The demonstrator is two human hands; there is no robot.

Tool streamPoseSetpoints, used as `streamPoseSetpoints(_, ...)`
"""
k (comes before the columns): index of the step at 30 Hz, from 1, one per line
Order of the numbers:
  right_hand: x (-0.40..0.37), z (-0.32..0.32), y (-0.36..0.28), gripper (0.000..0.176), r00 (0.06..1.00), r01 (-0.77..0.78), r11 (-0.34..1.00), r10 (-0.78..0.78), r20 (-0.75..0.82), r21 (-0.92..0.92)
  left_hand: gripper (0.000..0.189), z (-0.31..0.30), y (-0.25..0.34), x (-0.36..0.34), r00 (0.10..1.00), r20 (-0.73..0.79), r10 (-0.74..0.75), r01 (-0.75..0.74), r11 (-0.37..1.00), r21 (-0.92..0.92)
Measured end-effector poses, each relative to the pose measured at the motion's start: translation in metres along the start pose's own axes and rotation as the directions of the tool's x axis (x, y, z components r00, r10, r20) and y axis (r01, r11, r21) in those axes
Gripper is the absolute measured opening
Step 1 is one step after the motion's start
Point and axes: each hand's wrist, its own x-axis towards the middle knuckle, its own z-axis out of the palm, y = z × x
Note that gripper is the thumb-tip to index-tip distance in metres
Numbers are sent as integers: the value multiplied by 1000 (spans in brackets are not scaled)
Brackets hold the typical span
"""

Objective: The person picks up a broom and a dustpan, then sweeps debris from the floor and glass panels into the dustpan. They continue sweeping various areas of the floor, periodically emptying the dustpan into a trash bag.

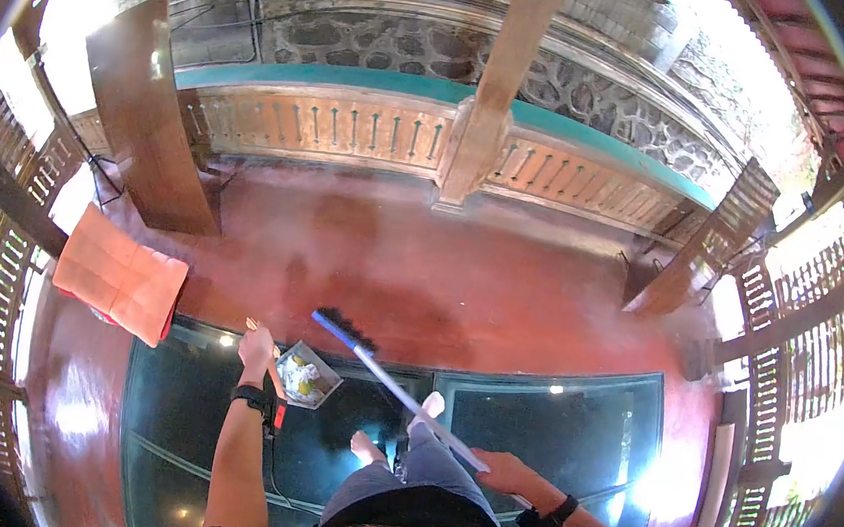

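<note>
Both arms reach up from the bottom edge, left hand (257, 347) closed mid-frame, right hand (506, 474) curled lower right.

- No text, label, brand, number or sign is showing legibly.

The right hand (502, 473) is gripping a blue-headed broom (394, 386); the left hand (257, 348) is holding a dustpan (308, 377) over dark glass panels (537, 439).
</note>
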Motion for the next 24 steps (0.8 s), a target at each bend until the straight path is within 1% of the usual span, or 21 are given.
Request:
streamPoseSetpoints(1,-8,-3,2,50,998,-46,999,47,-43,11,52,0,3,-6,1000,16,24,-24,1000,-8)
streamPoseSetpoints(2,-14,-5,6,50,992,-90,996,92,-84,23,52,16,-8,3,997,13,73,-73,997,5)
streamPoseSetpoints(5,-13,1,41,50,954,-206,978,205,-218,19,49,28,5,-16,981,79,176,-186,970,159)
streamPoseSetpoints(6,-20,-14,28,49,921,-305,945,325,-215,119,45,27,12,-31,956,83,283,-293,938,184)
streamPoseSetpoints(7,-19,-12,40,46,902,-315,945,327,-283,89,43,31,16,-38,948,115,296,-314,931,188)
streamPoseSetpoints(9,-5,-13,85,40,851,-337,941,317,-419,27,39,40,29,-49,930,172,324,-354,915,192)
streamPoseSetpoints(10,1,-19,100,38,833,-383,920,384,-397,86,37,43,36,-61,873,139,468,-488,844,224)
streamPoseSetpoints(12,15,-39,130,35,791,-469,862,507,-344,192,36,63,46,-69,888,133,439,-459,860,223)
streamPoseSetpoints(13,26,-48,150,32,777,-482,849,529,-341,218,35,70,58,-76,897,130,423,-442,869,222)
streamPoseSetpoints(14,39,-58,172,30,764,-495,834,551,-336,243,39,76,66,-85,892,166,420,-449,864,228)
streamPoseSetpoints(16,65,-82,206,25,729,-523,804,594,-341,282,42,90,88,-106,953,115,280,-294,947,132)
streamPoseSetpoints(17,84,-91,228,25,715,-521,808,589,-378,274,43,99,97,-113,975,94,202,-210,975,80)
streamPoseSetpoints(18,109,-99,259,25,702,-516,814,580,-414,265,47,115,95,-111,972,127,199,-213,971,107)
streamPoseSetpoints(19,116,-119,250,25,689,-510,820,570,-447,258,46,128,95,-114,982,85,170,-178,979,99)
streamPoseSetpoints(20,120,-141,242,24,716,-514,840,532,-453,174,45,140,96,-116,989,42,142,-146,985,92)
streamPoseSetpoints(21,134,-154,245,24,728,-493,857,501,-467,150,45,149,103,-117,994,-1,113,-113,990,84)
streamPoseSetpoints(22,147,-164,252,23,741,-473,872,471,-479,126,44,118,149,-153,996,24,-90,92,992,-91)
streamPoseSetpoints(24,170,-177,262,21,757,-421,902,410,-508,100,43,125,166,-159,995,-1,-96,95,989,-117)
